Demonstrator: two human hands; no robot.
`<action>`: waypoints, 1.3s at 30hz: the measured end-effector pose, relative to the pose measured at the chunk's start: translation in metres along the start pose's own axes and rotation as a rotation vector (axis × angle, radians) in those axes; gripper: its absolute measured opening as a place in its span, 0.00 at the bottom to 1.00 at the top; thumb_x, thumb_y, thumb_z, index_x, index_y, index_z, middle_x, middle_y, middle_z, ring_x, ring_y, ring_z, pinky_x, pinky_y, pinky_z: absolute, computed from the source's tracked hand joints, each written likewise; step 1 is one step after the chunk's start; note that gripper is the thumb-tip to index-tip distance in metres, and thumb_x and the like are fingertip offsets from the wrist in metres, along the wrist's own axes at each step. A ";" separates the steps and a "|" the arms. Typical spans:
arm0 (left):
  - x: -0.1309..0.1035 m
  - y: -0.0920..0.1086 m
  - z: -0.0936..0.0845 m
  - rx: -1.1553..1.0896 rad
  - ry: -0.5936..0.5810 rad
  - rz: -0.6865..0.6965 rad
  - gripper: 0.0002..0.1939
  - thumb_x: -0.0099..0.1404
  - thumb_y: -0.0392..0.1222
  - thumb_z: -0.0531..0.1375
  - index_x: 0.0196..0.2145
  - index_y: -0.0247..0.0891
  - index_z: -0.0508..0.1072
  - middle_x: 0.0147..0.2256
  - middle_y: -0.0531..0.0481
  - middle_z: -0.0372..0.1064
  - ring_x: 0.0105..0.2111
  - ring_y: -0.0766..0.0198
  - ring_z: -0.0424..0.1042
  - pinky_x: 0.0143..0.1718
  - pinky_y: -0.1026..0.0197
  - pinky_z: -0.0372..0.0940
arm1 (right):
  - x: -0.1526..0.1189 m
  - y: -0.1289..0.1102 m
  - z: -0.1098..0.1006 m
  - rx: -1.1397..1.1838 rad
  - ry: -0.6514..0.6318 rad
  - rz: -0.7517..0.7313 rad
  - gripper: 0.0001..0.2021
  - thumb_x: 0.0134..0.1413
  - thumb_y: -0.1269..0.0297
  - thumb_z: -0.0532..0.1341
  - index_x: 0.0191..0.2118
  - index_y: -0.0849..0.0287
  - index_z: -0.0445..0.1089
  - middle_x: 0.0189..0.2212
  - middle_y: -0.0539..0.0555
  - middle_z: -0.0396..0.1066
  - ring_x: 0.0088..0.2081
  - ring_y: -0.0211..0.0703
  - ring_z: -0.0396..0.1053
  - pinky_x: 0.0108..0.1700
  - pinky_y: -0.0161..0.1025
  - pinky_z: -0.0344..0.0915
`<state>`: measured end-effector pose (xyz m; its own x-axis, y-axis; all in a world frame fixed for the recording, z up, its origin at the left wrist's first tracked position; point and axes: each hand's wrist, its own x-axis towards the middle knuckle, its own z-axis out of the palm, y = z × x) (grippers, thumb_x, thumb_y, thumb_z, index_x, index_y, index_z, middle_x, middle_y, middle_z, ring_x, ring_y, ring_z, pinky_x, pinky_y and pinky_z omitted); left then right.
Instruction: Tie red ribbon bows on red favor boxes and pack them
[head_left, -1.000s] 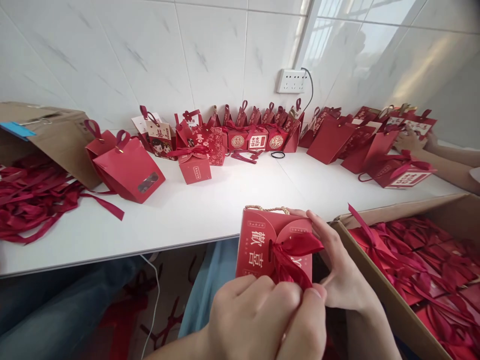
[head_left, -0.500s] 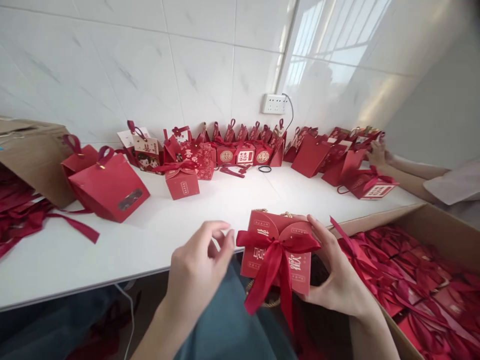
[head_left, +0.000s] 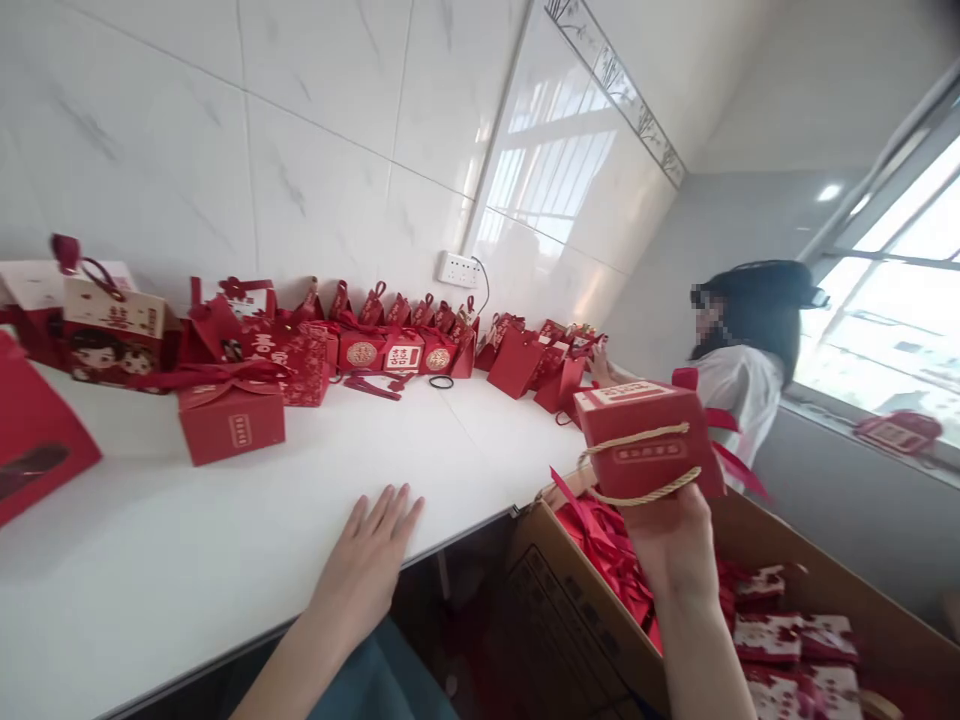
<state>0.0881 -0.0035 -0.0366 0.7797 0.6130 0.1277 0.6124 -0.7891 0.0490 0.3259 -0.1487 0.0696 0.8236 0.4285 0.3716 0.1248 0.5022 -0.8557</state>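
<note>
My right hand (head_left: 671,530) grips a red gift box (head_left: 649,450) from below, raised over a large cardboard carton (head_left: 577,640). Two gold cord handles run along the side of the box facing me, and a red ribbon trails off its far right side. Flat on the white table (head_left: 450,440), near its front edge, rests my left hand (head_left: 375,545), fingers stretched out and holding nothing. Inside the carton lie many red ribboned boxes (head_left: 607,560) and, to the right, white-and-red patterned ones (head_left: 769,635).
Along the tiled wall stand several red gift boxes (head_left: 401,355); one with a bow (head_left: 232,425) sits nearer on the left. A black ring (head_left: 441,382) lies mid-table. Beyond the carton, a co-worker (head_left: 742,370) reaches toward boxes at the far end. A socket strip (head_left: 457,270) is on the wall.
The view has swung right. My right hand has carried the gift box up and rightward over the carton and turned it. My left hand has opened and come down flat on the table.
</note>
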 end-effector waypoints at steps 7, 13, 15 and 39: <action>-0.001 -0.001 -0.001 0.023 0.068 0.013 0.42 0.50 0.16 0.43 0.62 0.41 0.54 0.63 0.46 0.45 0.63 0.53 0.45 0.62 0.44 0.47 | -0.001 -0.042 -0.002 0.195 0.003 0.322 0.22 0.48 0.47 0.60 0.48 0.51 0.68 0.47 0.54 0.71 0.49 0.52 0.69 0.46 0.54 0.71; -0.001 -0.003 0.007 0.039 0.136 0.020 0.41 0.53 0.15 0.40 0.61 0.41 0.56 0.63 0.47 0.47 0.63 0.54 0.47 0.62 0.45 0.48 | -0.006 -0.057 -0.019 0.194 -0.059 0.508 0.23 0.49 0.47 0.59 0.48 0.55 0.68 0.48 0.58 0.70 0.50 0.51 0.68 0.47 0.48 0.71; -0.001 -0.004 0.010 0.038 0.160 0.030 0.41 0.53 0.15 0.41 0.60 0.41 0.56 0.62 0.46 0.48 0.62 0.53 0.48 0.62 0.44 0.49 | -0.007 -0.062 -0.025 0.121 -0.020 0.488 0.24 0.48 0.48 0.60 0.49 0.56 0.67 0.48 0.58 0.70 0.50 0.52 0.68 0.47 0.49 0.71; -0.001 -0.005 0.008 -0.039 0.228 0.086 0.36 0.54 0.20 0.45 0.60 0.37 0.60 0.61 0.42 0.53 0.62 0.48 0.51 0.62 0.42 0.46 | 0.034 0.055 -0.137 -0.672 0.112 0.161 0.52 0.23 0.63 0.73 0.60 0.54 0.50 0.58 0.61 0.55 0.57 0.51 0.59 0.55 0.48 0.61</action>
<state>0.0847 0.0004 -0.0447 0.7766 0.5217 0.3531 0.5356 -0.8419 0.0658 0.4363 -0.2097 -0.0144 0.9083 0.3603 0.2126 0.2814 -0.1503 -0.9478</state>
